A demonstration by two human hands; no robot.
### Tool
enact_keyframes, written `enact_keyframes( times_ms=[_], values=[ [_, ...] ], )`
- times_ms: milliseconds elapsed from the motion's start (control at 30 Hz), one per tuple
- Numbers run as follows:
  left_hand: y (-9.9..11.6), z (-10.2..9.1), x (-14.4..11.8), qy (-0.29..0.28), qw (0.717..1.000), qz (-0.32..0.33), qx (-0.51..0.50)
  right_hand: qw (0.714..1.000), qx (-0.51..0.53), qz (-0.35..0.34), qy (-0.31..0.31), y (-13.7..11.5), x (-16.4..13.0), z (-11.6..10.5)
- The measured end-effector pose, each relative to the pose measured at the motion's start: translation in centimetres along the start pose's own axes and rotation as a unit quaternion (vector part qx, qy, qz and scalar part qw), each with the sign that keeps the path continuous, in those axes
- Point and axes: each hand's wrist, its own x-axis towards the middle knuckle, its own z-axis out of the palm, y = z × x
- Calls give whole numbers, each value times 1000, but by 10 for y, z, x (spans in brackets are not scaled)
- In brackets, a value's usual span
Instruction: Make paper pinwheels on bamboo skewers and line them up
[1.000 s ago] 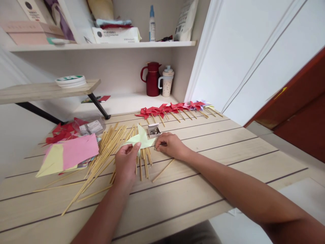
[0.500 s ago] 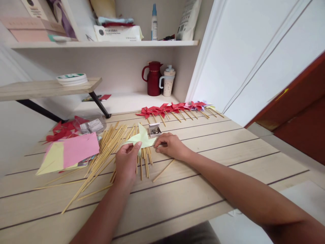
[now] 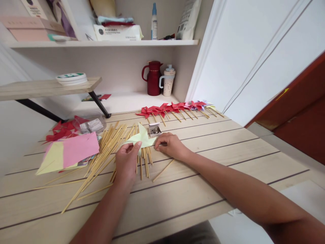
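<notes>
A pale green paper pinwheel lies over a heap of wooden sticks on the wooden table. My left hand pinches the pinwheel's near edge with thumb and fingers. My right hand rests on the table at the pinwheel's right tip, its fingers curled around a wooden stick that runs out from under the palm. A small open box of metal pins sits just beyond my right hand.
A row of finished red pinwheels on sticks lies at the table's far side. Pink and yellow paper sheets and red paper scraps are at the left. A red jug and a cup stand on the shelf behind.
The view shifted slightly between the earliest frame and now. Both hands stay where they were on the pinwheel and the stick.
</notes>
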Motion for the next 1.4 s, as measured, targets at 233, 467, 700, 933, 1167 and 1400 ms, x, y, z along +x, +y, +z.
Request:
enact_keyframes(
  times_ms=[233, 467, 700, 933, 1167, 1400],
  values=[
    [3, 1, -3, 6, 1000, -2, -5, 986, 144, 82, 26, -5, 1, -13],
    [4, 3, -3, 13, 1000, 0, 2, 975, 208, 39, 71, -26, -2, -30],
    [5, 5, -10, -24, 999, 34, 28, 973, 230, 5, 24, -38, -9, -18],
    [0, 3, -11, -86, 987, 122, 65, 974, 222, 18, 31, -40, -13, -12],
    [5, 3, -15, -83, 983, 142, 87, 977, 204, -17, 51, -47, -15, -13],
    [6, 4, -18, -88, 980, 151, 94, 978, 199, -9, 61, -49, -15, -12]
  ],
)
